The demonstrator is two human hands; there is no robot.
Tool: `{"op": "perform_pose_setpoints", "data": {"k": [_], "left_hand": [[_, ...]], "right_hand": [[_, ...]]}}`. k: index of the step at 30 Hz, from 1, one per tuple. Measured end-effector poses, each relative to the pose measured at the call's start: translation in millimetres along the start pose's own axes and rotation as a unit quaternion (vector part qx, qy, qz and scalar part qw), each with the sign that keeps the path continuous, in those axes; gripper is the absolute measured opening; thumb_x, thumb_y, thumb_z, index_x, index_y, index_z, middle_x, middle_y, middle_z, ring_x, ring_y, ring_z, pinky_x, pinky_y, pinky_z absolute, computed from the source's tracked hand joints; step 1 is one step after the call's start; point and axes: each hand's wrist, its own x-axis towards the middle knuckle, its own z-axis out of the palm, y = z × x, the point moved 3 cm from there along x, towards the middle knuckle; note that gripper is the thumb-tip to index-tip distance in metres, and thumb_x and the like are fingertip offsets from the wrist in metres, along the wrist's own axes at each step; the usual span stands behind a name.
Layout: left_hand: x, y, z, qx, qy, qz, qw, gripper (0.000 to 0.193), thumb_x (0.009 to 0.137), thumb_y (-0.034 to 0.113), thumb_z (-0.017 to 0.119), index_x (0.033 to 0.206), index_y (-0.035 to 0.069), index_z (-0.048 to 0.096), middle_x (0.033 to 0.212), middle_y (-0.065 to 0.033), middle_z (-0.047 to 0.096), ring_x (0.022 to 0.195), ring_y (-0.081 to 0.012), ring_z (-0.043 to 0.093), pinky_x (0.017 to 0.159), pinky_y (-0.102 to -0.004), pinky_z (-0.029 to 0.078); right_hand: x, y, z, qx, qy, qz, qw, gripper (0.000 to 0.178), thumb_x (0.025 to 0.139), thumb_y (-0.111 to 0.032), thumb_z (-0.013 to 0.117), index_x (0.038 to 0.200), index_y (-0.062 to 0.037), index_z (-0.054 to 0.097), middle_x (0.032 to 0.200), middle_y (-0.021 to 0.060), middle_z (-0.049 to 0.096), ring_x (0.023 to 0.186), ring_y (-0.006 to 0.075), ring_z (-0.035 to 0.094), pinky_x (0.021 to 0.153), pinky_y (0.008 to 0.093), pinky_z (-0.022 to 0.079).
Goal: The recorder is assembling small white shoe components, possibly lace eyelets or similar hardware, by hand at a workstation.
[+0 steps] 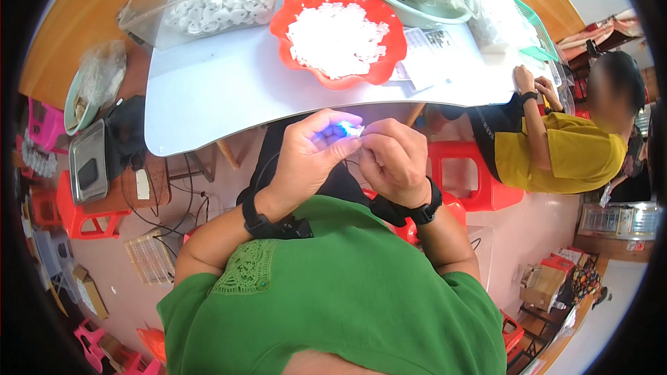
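Close in front of my chest, just off the table's near edge, both hands meet at a small white piece [355, 130] that glows blue-violet on its left side. My left hand [313, 149] pinches the glowing side between thumb and fingers. From the right, my right hand [394, 155] pinches the other end, its fingers curled. The piece is mostly covered by fingertips, and its exact kind cannot be made out. Beyond my hands, a red scalloped bowl [280, 28] on the white table [208, 97] holds a heap of small white pieces.
A clear bin [149, 24] of white round parts stands at the back left. A pale green basin [417, 17] with a filled bag and papers [424, 55] lie right of the bowl. A co-worker in a yellow shirt [570, 149] sits at the right. Red stools [479, 180] and cables [187, 215] surround me.
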Motion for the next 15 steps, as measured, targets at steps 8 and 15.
{"op": "perform_pose_setpoints", "data": {"k": [8,15], "left_hand": [[3.1,-5.2,2.0,-0.01,-0.004,0.003,1.0,0.023,0.086,-0.001,0.062,0.109,-0.005,0.059,0.092,-0.0039,0.061,0.084,-0.0074,0.057,0.076,-0.022,0.049],[8.7,-7.6,-0.1,-0.063,0.019,-0.043,0.997,0.025,0.087,-0.004,0.055,0.112,-0.006,0.056,0.101,-0.0096,0.061,0.089,-0.0111,0.059,0.076,-0.0253,0.051]], "right_hand": [[-0.9,6.2,-2.9,0.043,-0.048,0.031,0.997,0.021,0.061,0.005,0.063,0.079,-0.0021,0.055,0.076,0.0084,0.056,0.062,0.026,0.058,0.052,0.0347,0.047],[0.9,4.6,-4.2,0.03,-0.042,0.083,0.995,0.018,0.065,-0.001,0.066,0.077,-0.0047,0.052,0.073,0.0091,0.052,0.061,0.0264,0.055,0.052,0.0349,0.044]]}}
